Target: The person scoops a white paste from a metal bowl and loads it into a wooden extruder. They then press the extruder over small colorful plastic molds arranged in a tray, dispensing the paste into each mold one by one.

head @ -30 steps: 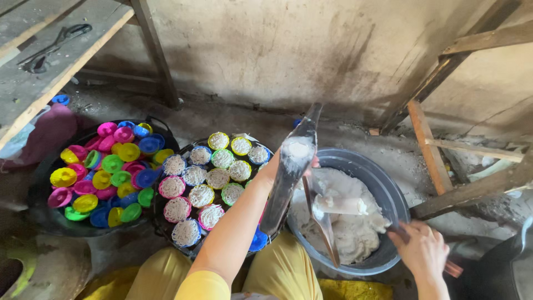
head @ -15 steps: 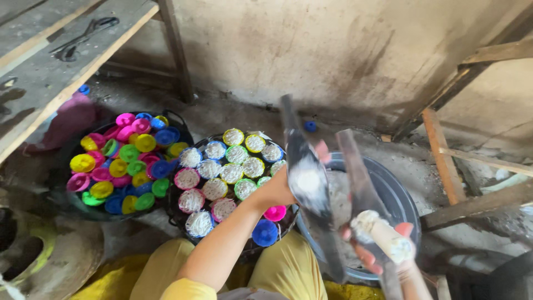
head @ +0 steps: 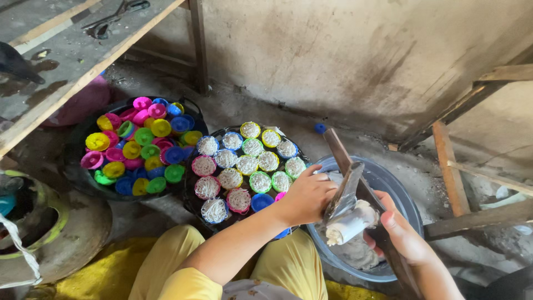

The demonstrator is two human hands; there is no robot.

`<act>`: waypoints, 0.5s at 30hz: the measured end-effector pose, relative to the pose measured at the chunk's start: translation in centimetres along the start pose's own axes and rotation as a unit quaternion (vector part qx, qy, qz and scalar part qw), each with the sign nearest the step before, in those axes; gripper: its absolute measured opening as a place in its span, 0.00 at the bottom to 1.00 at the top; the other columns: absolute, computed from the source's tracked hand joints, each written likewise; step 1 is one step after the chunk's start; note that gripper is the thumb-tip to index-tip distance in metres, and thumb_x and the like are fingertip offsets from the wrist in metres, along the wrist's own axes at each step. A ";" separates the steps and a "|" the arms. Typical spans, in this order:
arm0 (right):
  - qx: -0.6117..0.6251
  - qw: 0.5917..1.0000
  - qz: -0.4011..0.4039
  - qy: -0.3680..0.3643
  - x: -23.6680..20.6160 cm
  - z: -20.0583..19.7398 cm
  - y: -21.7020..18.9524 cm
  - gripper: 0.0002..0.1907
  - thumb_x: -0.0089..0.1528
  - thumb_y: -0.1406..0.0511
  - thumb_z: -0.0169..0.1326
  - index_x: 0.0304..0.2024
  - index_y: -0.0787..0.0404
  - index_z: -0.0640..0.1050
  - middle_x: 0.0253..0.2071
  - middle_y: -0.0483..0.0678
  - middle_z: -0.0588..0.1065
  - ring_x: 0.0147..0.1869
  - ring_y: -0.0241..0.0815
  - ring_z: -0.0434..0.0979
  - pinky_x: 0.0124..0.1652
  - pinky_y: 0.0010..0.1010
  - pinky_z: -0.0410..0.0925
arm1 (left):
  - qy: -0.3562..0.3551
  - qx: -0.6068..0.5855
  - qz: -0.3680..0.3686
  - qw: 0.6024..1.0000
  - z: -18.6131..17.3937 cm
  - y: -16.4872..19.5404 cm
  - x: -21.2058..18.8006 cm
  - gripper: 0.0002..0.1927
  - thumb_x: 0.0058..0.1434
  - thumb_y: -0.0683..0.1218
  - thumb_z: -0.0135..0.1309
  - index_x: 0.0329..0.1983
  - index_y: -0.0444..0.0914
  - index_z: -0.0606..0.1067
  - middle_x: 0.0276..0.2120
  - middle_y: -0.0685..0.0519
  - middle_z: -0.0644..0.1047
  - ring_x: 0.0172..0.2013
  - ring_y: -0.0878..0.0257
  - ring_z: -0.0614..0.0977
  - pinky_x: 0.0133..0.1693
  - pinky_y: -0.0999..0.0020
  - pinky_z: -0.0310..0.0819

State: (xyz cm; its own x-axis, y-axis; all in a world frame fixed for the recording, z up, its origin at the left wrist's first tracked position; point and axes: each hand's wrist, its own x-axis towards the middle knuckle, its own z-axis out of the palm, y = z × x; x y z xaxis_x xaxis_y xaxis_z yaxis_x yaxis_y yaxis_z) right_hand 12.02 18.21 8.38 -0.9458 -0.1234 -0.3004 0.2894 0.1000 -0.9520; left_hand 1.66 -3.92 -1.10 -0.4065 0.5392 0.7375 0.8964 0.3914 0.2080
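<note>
- Left hand [head: 304,197] bare, no glove, ring or watch.
- Right hand [head: 404,236] likewise bare.
- Forearms uncovered.
- Short yellow sleeve [head: 183,284] at the left upper arm.
- Mustard-yellow trousers [head: 166,253] over both knees.

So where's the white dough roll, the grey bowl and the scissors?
dough roll [head: 351,224]: head view, middle of the white roll.
grey bowl [head: 408,201]: head view, right rim.
scissors [head: 114,15]: head view, dark handles on the shelf.

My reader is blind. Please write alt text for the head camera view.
Two bare hands, left hand and right hand, press white dough between hinged wooden paddles over a grey basin. Left of it stand a tray of noodle-filled cups and a tray of empty colourful cups.
</note>
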 end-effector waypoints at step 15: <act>-0.342 0.873 -0.278 0.208 2.0 -1.4 2.4 0.53 0.58 0.40 0.55 0.75 0.61 0.55 0.48 0.63 0.74 0.45 0.58 0.77 0.41 0.43 0.70 | -0.052 -0.019 -0.097 0.994 -1.6 -2.4 -3.0 0.13 0.46 0.53 0.61 0.31 0.42 0.78 0.29 0.48 0.80 0.37 0.51 0.83 0.63 0.52 0.65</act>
State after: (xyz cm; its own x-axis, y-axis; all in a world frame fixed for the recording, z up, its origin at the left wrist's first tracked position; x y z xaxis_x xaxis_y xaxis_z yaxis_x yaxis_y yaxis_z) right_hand 10.63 19.58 5.61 -0.9252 0.0141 0.3791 -0.2524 0.7231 -0.6429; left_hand 0.99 -7.73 -2.79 -0.5863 0.5313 0.6115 0.8047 0.4686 0.3645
